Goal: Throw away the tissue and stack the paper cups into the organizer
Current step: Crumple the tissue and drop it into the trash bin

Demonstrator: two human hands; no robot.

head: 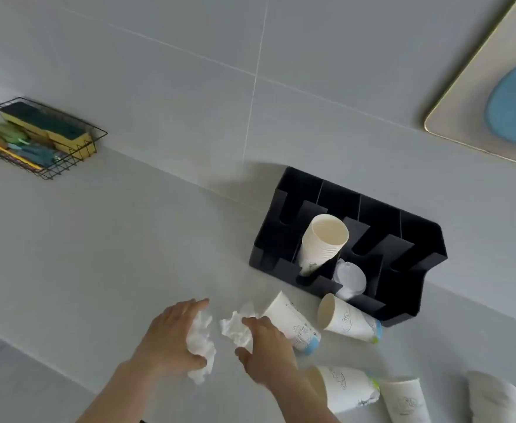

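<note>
Left hand (171,337) palm-down, fingers curled around crumpled tissue (200,346) on tabletop (98,254); right hand (266,346) palm-down, pinching second tissue wad (235,328) beside cups (293,325)

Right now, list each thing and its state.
Left hand: clutching crumpled tissue.
Right hand: on second tissue wad.
Black organizer: upright, one cup stack inside.
Loose paper cups: lying on their sides.
Wire basket: holding sponges.
</note>
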